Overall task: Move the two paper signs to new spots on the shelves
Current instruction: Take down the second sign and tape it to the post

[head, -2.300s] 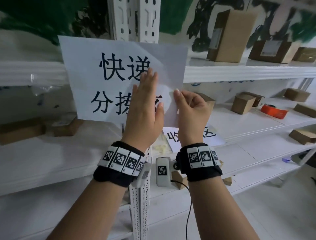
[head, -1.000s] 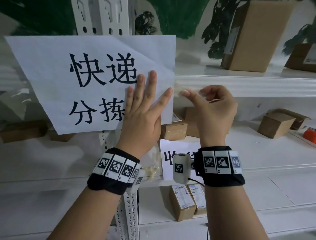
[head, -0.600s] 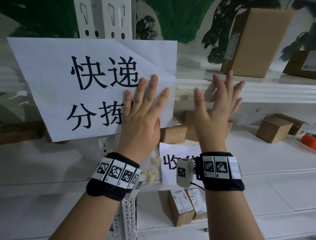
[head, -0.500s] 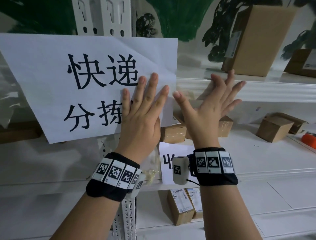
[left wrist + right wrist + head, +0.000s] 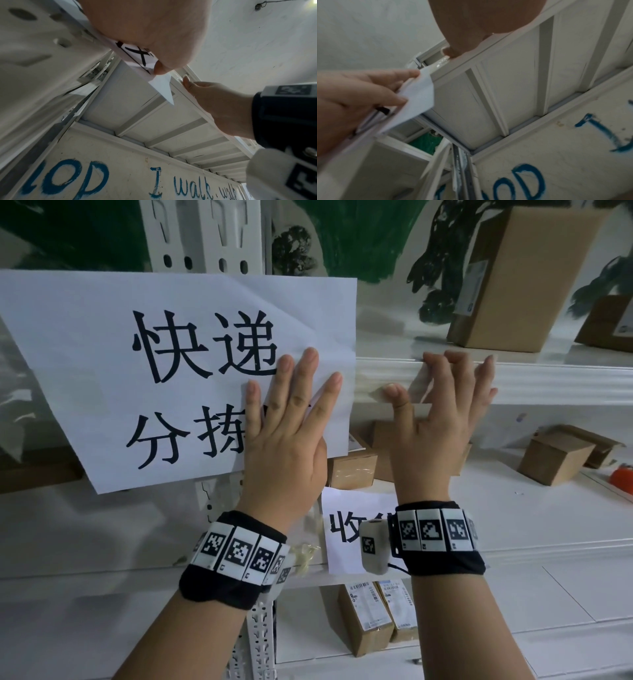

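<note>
Our left hand (image 5: 286,436) lies flat with fingers straight and spread, pressing the lower right part of the large paper sign (image 5: 178,371) against the white perforated upright post (image 5: 205,237); the left wrist view shows the palm on the paper with the sign's bottom right corner sticking out free below it. Our right hand (image 5: 435,426) is just right of the sign, fingers extended and spread, not gripping anything; its thumb tip presses a strip of clear tape (image 5: 378,392) onto the front edge of the shelf (image 5: 548,385), beside the sign's right edge. We can't tell if the tape actually overlaps the paper. The large sign hangs slightly tilted across the post, with a crease in its upper right area. The second, smaller paper sign (image 5: 346,529) sits below the large sign, at the front edge of the next shelf down, partly hidden by our right wrist. Right of the large sign, cardboard boxes (image 5: 555,457) stand on the middle shelf, and a tall cardboard box (image 5: 520,278) is on the upper one. Below the small sign are two labelled parcels (image 5: 376,611).
</note>
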Tool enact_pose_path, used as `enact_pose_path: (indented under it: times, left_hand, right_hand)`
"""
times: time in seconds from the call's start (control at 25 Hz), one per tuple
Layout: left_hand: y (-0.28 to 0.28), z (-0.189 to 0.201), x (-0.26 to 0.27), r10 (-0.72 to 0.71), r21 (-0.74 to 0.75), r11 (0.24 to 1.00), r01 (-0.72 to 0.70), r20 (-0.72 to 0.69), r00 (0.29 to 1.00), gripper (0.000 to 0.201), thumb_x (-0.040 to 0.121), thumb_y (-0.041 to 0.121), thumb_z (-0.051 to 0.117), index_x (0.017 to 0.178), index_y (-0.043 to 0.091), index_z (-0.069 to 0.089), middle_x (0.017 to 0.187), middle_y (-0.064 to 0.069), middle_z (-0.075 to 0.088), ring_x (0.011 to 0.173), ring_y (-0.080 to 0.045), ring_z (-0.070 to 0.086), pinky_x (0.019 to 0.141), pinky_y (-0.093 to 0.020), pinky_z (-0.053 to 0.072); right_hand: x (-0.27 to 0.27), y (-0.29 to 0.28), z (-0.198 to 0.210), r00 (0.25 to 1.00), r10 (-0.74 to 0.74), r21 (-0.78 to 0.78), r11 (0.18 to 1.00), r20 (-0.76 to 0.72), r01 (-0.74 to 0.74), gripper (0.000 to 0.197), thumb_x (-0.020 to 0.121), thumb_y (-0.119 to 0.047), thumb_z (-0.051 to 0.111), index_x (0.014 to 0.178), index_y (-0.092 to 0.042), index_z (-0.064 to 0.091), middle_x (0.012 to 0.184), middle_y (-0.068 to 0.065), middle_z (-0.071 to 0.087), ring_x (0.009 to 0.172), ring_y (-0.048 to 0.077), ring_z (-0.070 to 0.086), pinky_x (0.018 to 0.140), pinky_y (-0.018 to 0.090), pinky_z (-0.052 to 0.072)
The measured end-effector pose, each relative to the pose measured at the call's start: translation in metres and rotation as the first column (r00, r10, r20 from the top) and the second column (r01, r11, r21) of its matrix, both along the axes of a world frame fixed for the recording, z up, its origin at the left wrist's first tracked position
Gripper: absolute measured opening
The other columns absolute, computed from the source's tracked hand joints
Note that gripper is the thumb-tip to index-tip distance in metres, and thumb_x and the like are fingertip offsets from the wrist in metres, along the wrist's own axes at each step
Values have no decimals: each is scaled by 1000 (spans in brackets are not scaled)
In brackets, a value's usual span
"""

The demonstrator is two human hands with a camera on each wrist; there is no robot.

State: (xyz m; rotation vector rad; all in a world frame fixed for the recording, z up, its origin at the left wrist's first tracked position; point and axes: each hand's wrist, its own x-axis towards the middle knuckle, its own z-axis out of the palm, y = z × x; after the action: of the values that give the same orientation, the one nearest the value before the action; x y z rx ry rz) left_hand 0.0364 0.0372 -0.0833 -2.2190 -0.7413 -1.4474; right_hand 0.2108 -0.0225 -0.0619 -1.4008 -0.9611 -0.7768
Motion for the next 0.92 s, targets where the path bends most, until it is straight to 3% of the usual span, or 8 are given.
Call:
enact_pose_path:
  times: [0.12, 0.24, 0.4, 0.48, 0.56, 0.68, 0.8, 0.92]
  left_hand:
    - [-1, 0, 0, -51, -11, 999, 51, 27, 998, 70, 100, 4, 55, 166, 18, 35, 177, -13, 19, 165, -33, 12, 132, -54, -5]
    - [-1, 2, -9, -162, -26, 986, 165, 97, 982, 70, 96, -4, 58, 163, 9, 40, 174, -15, 26, 164, -32, 18, 134, -54, 5]
    - [4, 6, -22, -340, -40, 937, 346, 110, 934, 68, 92, -22, 50, 156, 0, 47, 171, -23, 30, 162, -36, 25, 134, -52, 10]
    - [7, 7, -33, -447, -82, 885, 458, 127, 886, 63, 92, -28, 46, 151, -4, 52, 169, -27, 29, 161, -34, 26, 134, -49, 13]
    - [8, 7, -47, -505, -110, 847, 519, 134, 853, 54, 98, -25, 46, 147, -5, 56, 169, -29, 28, 161, -36, 25, 134, -44, 17]
    - [10, 10, -75, -499, -151, 836, 528, 192, 845, 50, 102, -17, 47, 149, 0, 55, 170, -26, 23, 162, -40, 21, 133, -34, 18]
    - [20, 18, -110, -428, -137, 878, 459, 203, 880, 60, 97, -20, 45, 151, 3, 53, 171, -27, 21, 162, -41, 19, 133, -29, 13]
    - [36, 21, -140, -327, -126, 927, 354, 192, 925, 64, 95, -21, 48, 153, 4, 51, 170, -28, 20, 162, -42, 16, 134, -36, 12]
  right_hand:
    - [5, -3, 0, 993, -109, -2, 994, 49, 109, 42, 106, -46, 59, 137, -18, 67, 152, 4, 57, 158, 38, 30, 126, 59, 25]
    - [-3, -7, 3, 995, -98, -45, 994, -7, 98, 45, 106, -48, 58, 141, -21, 63, 158, 1, 52, 161, 32, 26, 129, 52, 26]
    - [-45, -21, 5, 989, -95, -204, 977, -117, 70, 62, 108, -42, 49, 164, -19, 35, 176, 7, 21, 164, 28, 14, 131, 48, 22]
    - [-86, -21, 0, 997, -55, -185, 982, -50, 45, 68, 106, -25, 52, 167, -12, 24, 177, 13, 11, 165, 31, 10, 132, 53, 20]
    - [-125, -11, -10, 989, 146, -165, 976, -4, -145, 77, 106, -4, 53, 169, -10, 9, 177, 11, 7, 166, 27, 6, 132, 55, 19]
    - [-159, 7, -16, 887, 445, -180, 869, -122, -461, 87, 109, -5, 51, 169, -21, -10, 178, 0, -4, 166, 14, 1, 131, 54, 23]
    - [-176, 23, -14, 924, 374, -211, 900, -75, -381, 85, 107, 0, 50, 168, -10, -8, 178, 7, -10, 166, 21, -10, 134, 53, 10]
    - [-199, 38, -12, 948, 311, -232, 919, -71, -318, 87, 105, -14, 61, 169, -4, 2, 176, 17, -13, 164, 33, -14, 134, 55, 2]
